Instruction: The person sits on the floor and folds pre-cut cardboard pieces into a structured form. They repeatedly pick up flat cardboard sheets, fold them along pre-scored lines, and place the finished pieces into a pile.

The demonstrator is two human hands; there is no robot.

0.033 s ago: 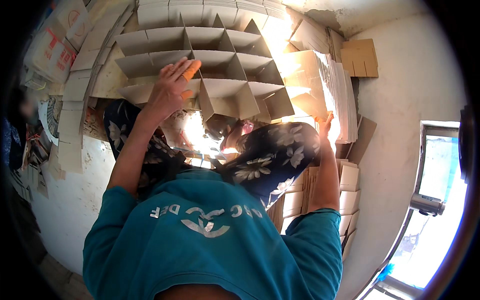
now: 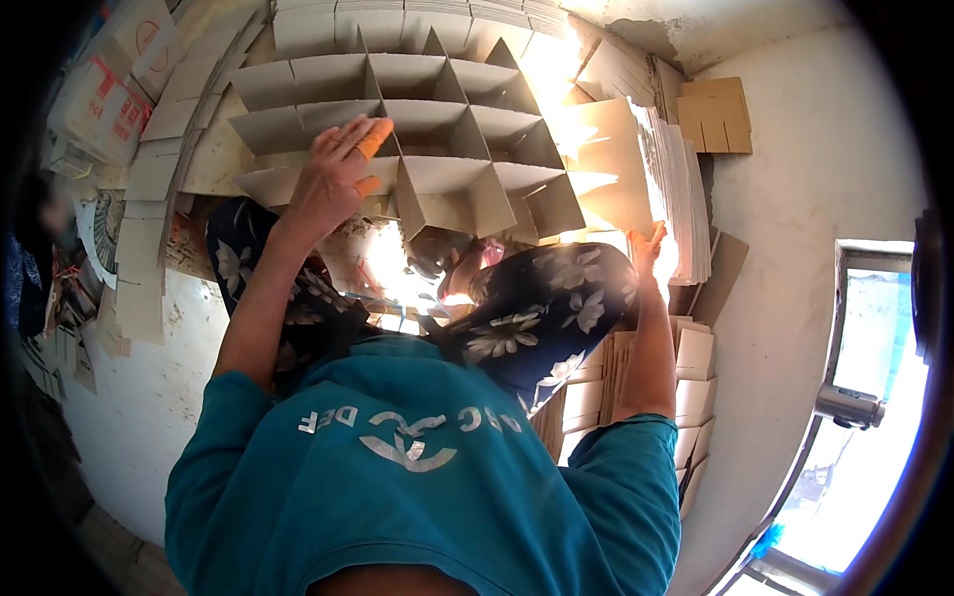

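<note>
A cardboard grid divider (image 2: 447, 119) of slotted strips stands in front of me, its cells open toward me. My left hand (image 2: 333, 179), with orange finger covers, lies on the near left edge of the grid with thumb and fingers around a strip. Out to the right, my right hand (image 2: 651, 243) reaches the lower edge of a leaning stack of cardboard sheets (image 2: 676, 179); glare hides its fingers. My knees in dark floral trousers (image 2: 542, 308) sit below the grid.
Stacks of cut cardboard strips (image 2: 139, 238) run along the left. More strip stacks (image 2: 691, 368) sit by my right arm. A slotted cardboard piece (image 2: 715, 114) lies at the far right. A window frame (image 2: 865, 397) is at the right edge.
</note>
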